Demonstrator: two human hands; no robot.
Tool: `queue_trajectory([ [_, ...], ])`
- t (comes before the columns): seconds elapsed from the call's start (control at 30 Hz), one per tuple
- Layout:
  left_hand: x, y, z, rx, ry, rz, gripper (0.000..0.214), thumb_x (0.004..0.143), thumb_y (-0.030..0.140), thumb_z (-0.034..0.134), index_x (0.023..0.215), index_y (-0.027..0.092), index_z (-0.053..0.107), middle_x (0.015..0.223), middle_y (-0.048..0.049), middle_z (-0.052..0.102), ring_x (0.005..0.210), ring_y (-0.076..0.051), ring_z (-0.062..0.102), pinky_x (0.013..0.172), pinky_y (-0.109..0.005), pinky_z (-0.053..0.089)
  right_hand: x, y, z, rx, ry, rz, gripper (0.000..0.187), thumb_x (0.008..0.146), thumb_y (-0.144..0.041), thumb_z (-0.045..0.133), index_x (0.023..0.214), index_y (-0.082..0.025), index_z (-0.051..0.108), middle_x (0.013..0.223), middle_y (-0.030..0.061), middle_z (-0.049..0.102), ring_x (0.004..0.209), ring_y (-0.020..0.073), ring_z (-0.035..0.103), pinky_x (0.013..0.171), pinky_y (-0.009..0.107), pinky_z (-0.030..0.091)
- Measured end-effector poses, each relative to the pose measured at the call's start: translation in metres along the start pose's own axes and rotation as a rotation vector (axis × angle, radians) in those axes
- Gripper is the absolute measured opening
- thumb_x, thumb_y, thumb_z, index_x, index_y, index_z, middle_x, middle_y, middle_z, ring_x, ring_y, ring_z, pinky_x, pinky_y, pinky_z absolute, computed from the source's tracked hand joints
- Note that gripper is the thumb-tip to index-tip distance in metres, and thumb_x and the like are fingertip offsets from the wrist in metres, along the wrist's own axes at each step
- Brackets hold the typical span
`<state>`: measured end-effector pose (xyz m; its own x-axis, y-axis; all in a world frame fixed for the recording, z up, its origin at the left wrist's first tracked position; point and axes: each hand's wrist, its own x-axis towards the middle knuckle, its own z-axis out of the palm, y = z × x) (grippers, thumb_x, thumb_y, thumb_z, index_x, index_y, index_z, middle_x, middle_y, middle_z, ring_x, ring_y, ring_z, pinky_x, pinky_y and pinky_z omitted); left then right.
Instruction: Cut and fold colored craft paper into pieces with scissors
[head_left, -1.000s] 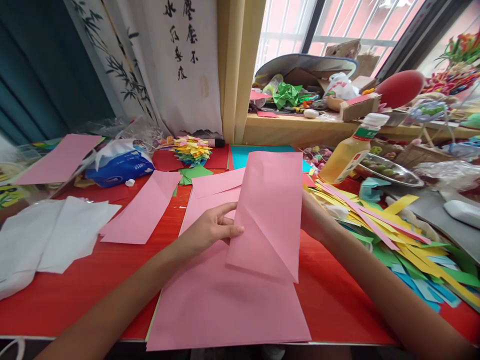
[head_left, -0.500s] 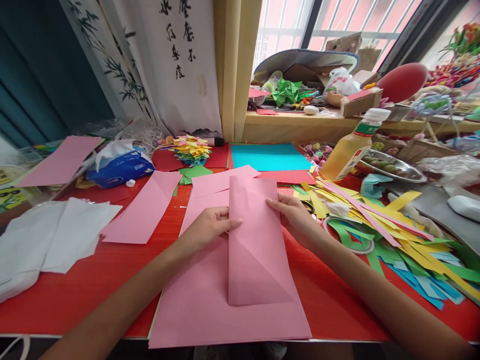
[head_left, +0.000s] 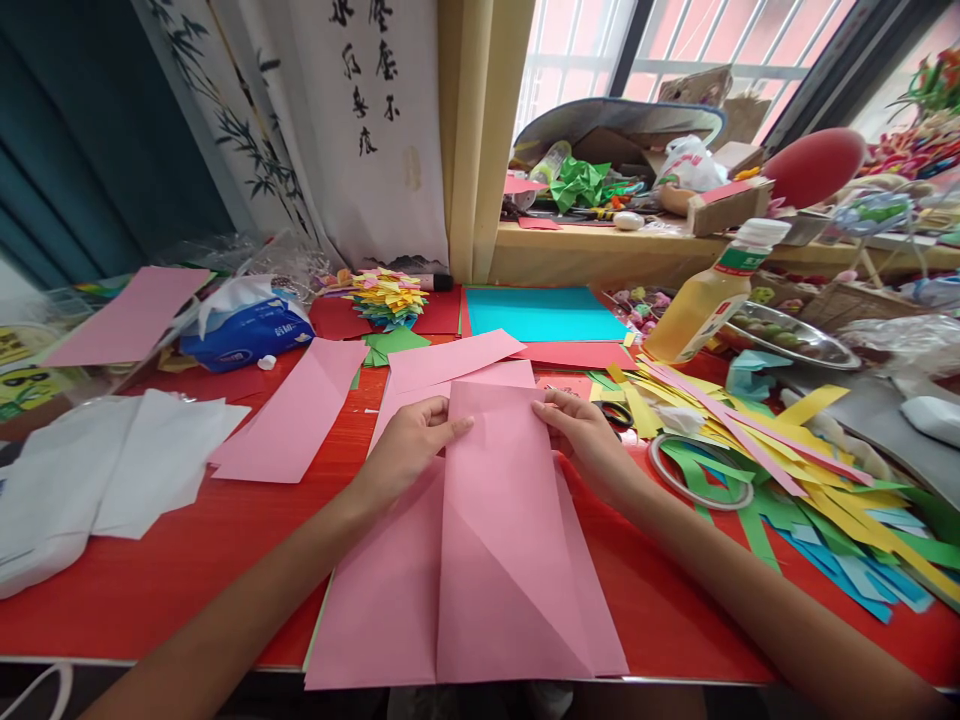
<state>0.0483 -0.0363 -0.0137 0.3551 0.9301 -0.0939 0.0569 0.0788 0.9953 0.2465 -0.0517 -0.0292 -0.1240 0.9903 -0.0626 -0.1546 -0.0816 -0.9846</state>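
Since the earlier frame, the creased pink sheet (head_left: 502, 530) has moved toward the person. It is now over the pink paper stack (head_left: 375, 600), its long axis pointing away from the body. The left hand (head_left: 409, 440) pinches its left edge, the right hand (head_left: 585, 435) its right edge, both near the far end. Black scissors handles (head_left: 616, 411) and a tape roll (head_left: 660, 480) lie beside the right arm, not between hands and sheet.
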Motion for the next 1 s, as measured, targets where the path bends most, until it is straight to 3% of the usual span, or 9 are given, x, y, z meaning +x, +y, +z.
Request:
queue_trajectory([
  [0.2,0.001,0.002,-0.004,0.038,0.157,0.133,0.023,0.073,0.038,0.058,0.076,0.015,0.059,0.075,-0.0006,0.059,0.067,-0.012,0.055,0.064,-0.025,0.045,0.001,0.0,-0.002,-0.111,-0.044,-0.012,0.018,0.079,-0.035,0.054,0.075,-0.018,0.051,0.072,0.0002,0.058,0.063,0.0119,0.057,0.059,0.025,0.045],
  [0.37,0.0,0.001,-0.002,0.083,0.137,0.09,0.022,0.074,0.037,0.056,0.072,0.015,0.057,0.069,-0.0003,0.058,0.065,-0.013,0.056,0.064,-0.027,0.045,0.007,-0.018,-0.001,-0.661,0.098,-0.359,0.022,0.08,-0.033,0.052,0.098,-0.02,0.054,0.1,0.006,0.062,0.092,0.0183,0.057,0.078,0.035,0.043],
  [0.47,-0.001,0.0,0.0,0.136,0.116,0.105,0.021,0.074,0.036,0.056,0.071,0.016,0.059,0.069,-0.0014,0.059,0.066,-0.015,0.057,0.063,-0.027,0.045,0.017,-0.034,0.016,-0.977,-0.02,-0.413,0.02,0.081,-0.032,0.052,0.096,-0.02,0.057,0.101,0.0064,0.063,0.094,0.0198,0.056,0.08,0.036,0.041],
  [0.57,-0.002,0.0,0.0,0.148,0.115,0.112,0.023,0.075,0.039,0.055,0.073,0.017,0.061,0.071,-0.0022,0.061,0.066,-0.016,0.058,0.061,-0.028,0.044,0.031,-0.041,0.043,-1.053,-0.167,-0.406,0.015,0.083,-0.029,0.049,0.084,-0.019,0.059,0.088,0.0041,0.066,0.082,0.0171,0.058,0.067,0.028,0.041],
  [0.7,-0.003,0.004,-0.003,0.055,0.145,0.078,0.028,0.074,0.042,0.055,0.079,0.016,0.063,0.074,-0.0028,0.062,0.066,-0.017,0.058,0.062,-0.029,0.046,0.047,-0.039,0.068,-1.175,-0.157,-0.45,0.016,0.084,-0.024,0.047,0.075,-0.017,0.058,0.075,0.0044,0.064,0.068,0.0153,0.055,0.054,0.024,0.033],
  [0.83,-0.002,0.005,-0.006,0.006,0.174,0.11,0.03,0.073,0.042,0.057,0.087,0.016,0.065,0.08,-0.0041,0.064,0.071,-0.017,0.059,0.063,-0.028,0.046,0.053,-0.035,0.062,-1.065,-0.157,-0.443,0.014,0.083,-0.029,0.049,0.078,-0.018,0.057,0.078,0.0028,0.064,0.072,0.015,0.056,0.056,0.023,0.034],
  [1.0,0.0,0.001,-0.006,0.046,0.118,0.141,0.026,0.075,0.039,0.055,0.083,0.017,0.065,0.081,-0.0033,0.063,0.073,-0.017,0.057,0.068,-0.027,0.045,0.054,-0.029,0.05,-0.985,-0.161,-0.446,0.012,0.082,-0.025,0.05,0.075,-0.018,0.056,0.078,0.0012,0.064,0.073,0.0139,0.056,0.06,0.023,0.036],
])
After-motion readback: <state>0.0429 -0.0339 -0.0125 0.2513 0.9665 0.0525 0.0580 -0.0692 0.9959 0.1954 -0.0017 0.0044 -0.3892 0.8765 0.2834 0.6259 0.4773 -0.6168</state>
